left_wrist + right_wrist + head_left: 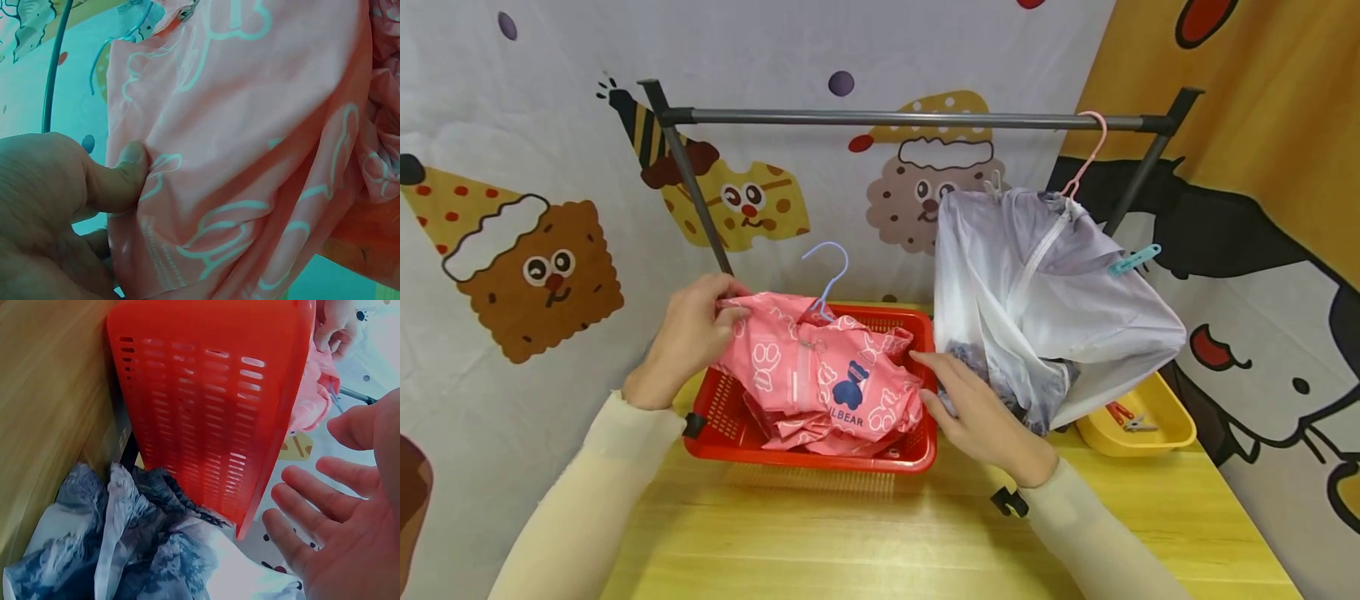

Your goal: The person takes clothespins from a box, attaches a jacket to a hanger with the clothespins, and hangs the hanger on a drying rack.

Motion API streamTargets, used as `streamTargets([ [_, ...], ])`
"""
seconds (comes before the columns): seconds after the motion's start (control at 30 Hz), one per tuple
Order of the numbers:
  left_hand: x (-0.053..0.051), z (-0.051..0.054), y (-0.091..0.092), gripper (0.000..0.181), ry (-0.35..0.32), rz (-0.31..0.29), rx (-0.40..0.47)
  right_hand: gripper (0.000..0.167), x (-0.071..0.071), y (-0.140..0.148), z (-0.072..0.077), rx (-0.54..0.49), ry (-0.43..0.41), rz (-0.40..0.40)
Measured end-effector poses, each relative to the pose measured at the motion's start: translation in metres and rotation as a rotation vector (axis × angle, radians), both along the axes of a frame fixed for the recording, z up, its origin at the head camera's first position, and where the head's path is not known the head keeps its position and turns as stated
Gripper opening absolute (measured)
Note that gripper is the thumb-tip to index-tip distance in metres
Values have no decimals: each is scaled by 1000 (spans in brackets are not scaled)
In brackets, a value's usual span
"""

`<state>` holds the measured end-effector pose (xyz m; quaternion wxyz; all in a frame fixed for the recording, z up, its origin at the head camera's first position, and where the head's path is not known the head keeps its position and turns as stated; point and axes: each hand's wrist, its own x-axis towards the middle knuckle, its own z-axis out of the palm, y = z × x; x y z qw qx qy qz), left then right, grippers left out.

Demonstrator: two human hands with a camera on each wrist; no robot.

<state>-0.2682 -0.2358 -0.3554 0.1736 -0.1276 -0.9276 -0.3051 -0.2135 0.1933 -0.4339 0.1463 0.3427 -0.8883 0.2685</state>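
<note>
A pink jacket [797, 367] with white outline prints and a blue bear lies bunched in a red plastic basket [811, 458]. From its neck rises a light-blue hanger [844, 267]. With thumb and fingers, my left hand [688, 337] pinches the jacket's left shoulder area; the left wrist view shows the thumb [119, 178] pressed on the cloth. Beside the basket's right rim is my right hand [981, 412], fingers extended and apart. In the right wrist view that hand [337, 519] has nothing in its palm, and the basket's slotted side [206, 394] faces it.
A grey-white jacket [1037, 283] on a pink hanger [1093, 150] hangs from the metal rack bar [880, 119], carrying a teal clothespin [1135, 260]. Behind it stands a yellow tray [1180, 429] with clothespins [1131, 417]. Everything stands on a wooden table [850, 533] before a cartoon-printed curtain [565, 83].
</note>
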Motion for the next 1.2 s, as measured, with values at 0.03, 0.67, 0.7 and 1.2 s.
streamTargets([
  [0.03,1,0,0,18,12,1,8,60,-1,-1,0,0,-7,4],
  [0.67,12,9,12,13,303,54,191,44,-15,-6,2,-126,-6,-21],
  [0.7,13,10,12,13,312,51,201,43,-16,-6,3,-134,-2,-24],
  [1.2,26,24,24,11,443,23,236,37,-25,-9,13,-239,54,-26],
])
